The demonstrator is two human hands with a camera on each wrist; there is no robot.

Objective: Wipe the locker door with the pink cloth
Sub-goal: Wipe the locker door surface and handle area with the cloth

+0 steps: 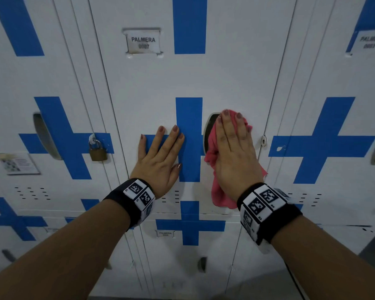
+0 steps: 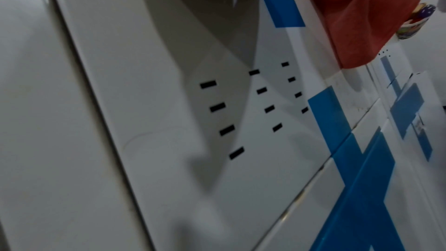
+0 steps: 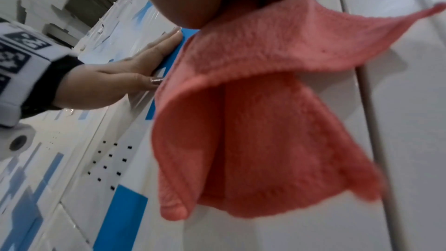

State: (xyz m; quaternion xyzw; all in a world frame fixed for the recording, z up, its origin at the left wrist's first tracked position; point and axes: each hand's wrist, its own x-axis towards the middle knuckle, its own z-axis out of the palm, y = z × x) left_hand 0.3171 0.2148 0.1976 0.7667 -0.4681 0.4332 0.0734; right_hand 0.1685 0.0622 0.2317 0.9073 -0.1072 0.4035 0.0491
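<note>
The white locker door [image 1: 160, 87] with a blue cross and the label PALMERA 0007 fills the middle of the head view. My right hand [image 1: 233, 146] lies flat with straight fingers on the pink cloth [image 1: 220, 191], pressing it against the door over the recessed handle [image 1: 208, 126]. The cloth's loose end [image 3: 253, 140] hangs below my palm; it also shows in the left wrist view as pink cloth [image 2: 362, 16]. My left hand [image 1: 160, 156] lies flat on the blue cross to the left of the cloth, fingers spread and holding nothing; the right wrist view shows this left hand [image 3: 125, 77] too.
A brass padlock [image 1: 97, 150] hangs on the neighbouring locker at left. Vent slots [image 2: 241, 106] sit below my hands. A hasp [image 1: 263, 140] is just right of the cloth. Lower lockers [image 1: 188, 232] and side lockers surround the door.
</note>
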